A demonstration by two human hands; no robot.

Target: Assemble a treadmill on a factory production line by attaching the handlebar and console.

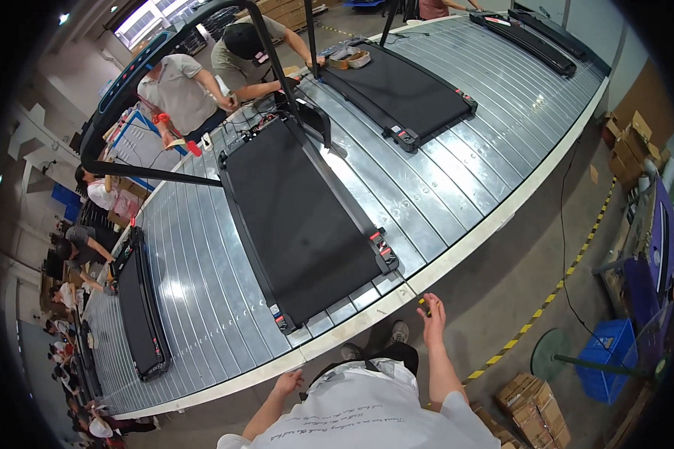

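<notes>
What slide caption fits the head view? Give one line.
Person beside slatted conveyor carrying treadmills, right hand holding a small dark object, left hand lowered and empty.

It is a factory assembly hall. Black treadmills (299, 217) ride a long slatted metal conveyor (457, 165). Brown cardboard cartons (535, 411) sit stacked nearby.

Right hand (432, 316) pinching small tool (424, 304), treadmill (299, 217)

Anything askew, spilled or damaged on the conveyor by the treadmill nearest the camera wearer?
Nothing stands out. The nearest treadmill lies flat on the slatted conveyor, at the same angle as the others. The right hand holds a small dark-and-yellow object; the left hand is empty.
</notes>
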